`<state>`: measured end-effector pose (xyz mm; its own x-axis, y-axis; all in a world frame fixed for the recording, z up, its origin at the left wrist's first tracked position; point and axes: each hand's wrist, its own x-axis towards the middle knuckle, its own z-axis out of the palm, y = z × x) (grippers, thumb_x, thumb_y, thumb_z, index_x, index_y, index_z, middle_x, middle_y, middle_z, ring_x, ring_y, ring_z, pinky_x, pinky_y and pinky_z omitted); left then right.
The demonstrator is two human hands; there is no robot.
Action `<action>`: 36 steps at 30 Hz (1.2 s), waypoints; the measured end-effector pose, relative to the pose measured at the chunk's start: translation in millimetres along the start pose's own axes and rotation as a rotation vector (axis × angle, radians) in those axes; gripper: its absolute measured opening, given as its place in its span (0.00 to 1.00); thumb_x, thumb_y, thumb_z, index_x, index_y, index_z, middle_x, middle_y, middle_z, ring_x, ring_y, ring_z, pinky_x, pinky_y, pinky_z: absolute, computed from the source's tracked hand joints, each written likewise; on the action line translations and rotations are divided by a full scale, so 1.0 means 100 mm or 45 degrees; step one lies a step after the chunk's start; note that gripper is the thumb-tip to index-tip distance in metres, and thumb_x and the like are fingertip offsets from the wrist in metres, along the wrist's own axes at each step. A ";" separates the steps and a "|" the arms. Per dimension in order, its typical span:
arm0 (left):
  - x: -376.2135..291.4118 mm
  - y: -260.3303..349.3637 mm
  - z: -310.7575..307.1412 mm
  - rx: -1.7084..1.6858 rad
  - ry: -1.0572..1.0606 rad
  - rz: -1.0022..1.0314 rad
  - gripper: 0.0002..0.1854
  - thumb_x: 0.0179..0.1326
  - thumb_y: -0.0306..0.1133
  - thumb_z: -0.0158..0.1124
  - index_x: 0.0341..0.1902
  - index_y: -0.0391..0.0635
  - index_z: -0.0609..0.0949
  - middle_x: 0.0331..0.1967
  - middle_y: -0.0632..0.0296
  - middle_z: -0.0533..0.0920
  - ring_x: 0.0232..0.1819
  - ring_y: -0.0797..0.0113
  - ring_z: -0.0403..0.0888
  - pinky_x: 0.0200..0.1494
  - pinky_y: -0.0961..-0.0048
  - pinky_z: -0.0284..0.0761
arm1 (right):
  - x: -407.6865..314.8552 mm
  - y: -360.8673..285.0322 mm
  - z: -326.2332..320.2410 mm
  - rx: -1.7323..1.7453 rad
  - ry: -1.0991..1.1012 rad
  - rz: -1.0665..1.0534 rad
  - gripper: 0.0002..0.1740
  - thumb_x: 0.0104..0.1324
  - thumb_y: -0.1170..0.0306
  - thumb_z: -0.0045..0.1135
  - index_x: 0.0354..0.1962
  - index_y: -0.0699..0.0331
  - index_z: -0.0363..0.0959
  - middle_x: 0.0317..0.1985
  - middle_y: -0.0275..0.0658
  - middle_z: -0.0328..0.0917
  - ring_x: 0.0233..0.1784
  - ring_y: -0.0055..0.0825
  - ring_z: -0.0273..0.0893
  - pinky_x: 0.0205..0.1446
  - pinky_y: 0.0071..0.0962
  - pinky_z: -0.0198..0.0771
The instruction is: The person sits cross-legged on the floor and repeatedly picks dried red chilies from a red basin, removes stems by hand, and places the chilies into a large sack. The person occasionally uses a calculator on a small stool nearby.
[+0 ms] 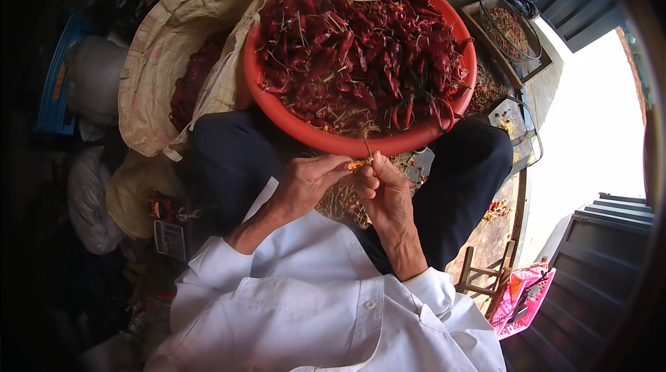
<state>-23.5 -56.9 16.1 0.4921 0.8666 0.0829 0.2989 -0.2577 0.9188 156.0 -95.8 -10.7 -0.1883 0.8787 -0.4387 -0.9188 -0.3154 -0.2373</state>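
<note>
My left hand (307,185) pinches the body of a dried red chili, mostly hidden by the fingers. An orange, torn-looking part of the chili (358,164) shows between my hands. My right hand (389,192) grips its stem end between thumb and fingers, and the thin brown stem (368,147) points up toward the basin. Just beyond my hands, a large round red plastic basin (291,125) is heaped with dried red chilies (338,55), many with stems on. A dark item with red loops (411,109) lies on the heap at the near right.
Left of the basin, a woven sack (161,44) gapes around more red chilies (200,78). Stems and scraps (341,203) litter the floor between my knees. At right are a wooden tray (520,78), a metal dustpan (512,130), a small wooden stool (484,272) and a pink basket (525,302).
</note>
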 end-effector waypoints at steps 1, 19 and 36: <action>-0.01 0.01 -0.01 0.018 -0.006 -0.032 0.16 0.71 0.24 0.65 0.60 0.40 0.83 0.45 0.52 0.90 0.46 0.67 0.90 0.45 0.71 0.83 | 0.00 0.01 -0.01 0.027 0.002 0.015 0.09 0.79 0.65 0.55 0.43 0.62 0.75 0.30 0.29 0.77 0.27 0.12 0.68 0.30 0.14 0.66; -0.26 -0.35 -0.15 -0.812 0.239 -0.358 0.15 0.79 0.32 0.56 0.61 0.35 0.79 0.45 0.55 0.86 0.43 0.68 0.88 0.45 0.72 0.85 | 0.02 -0.13 -0.41 -1.541 0.191 0.164 0.14 0.74 0.66 0.62 0.40 0.72 0.81 0.37 0.37 0.83 0.35 0.25 0.83 0.41 0.27 0.79; 0.44 -0.81 -0.32 -0.921 0.277 -0.588 0.12 0.78 0.36 0.57 0.47 0.40 0.84 0.29 0.67 0.82 0.24 0.83 0.77 0.22 0.84 0.71 | 1.51 -0.26 -0.44 -2.600 0.272 -0.701 0.18 0.66 0.69 0.62 0.52 0.67 0.82 0.50 0.51 0.81 0.51 0.49 0.83 0.54 0.43 0.77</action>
<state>-52.2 16.2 -42.2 0.2615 0.8983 -0.3530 -0.1974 0.4078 0.8915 166.7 29.6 -108.5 0.0692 0.9966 -0.0444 0.7531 -0.0814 -0.6529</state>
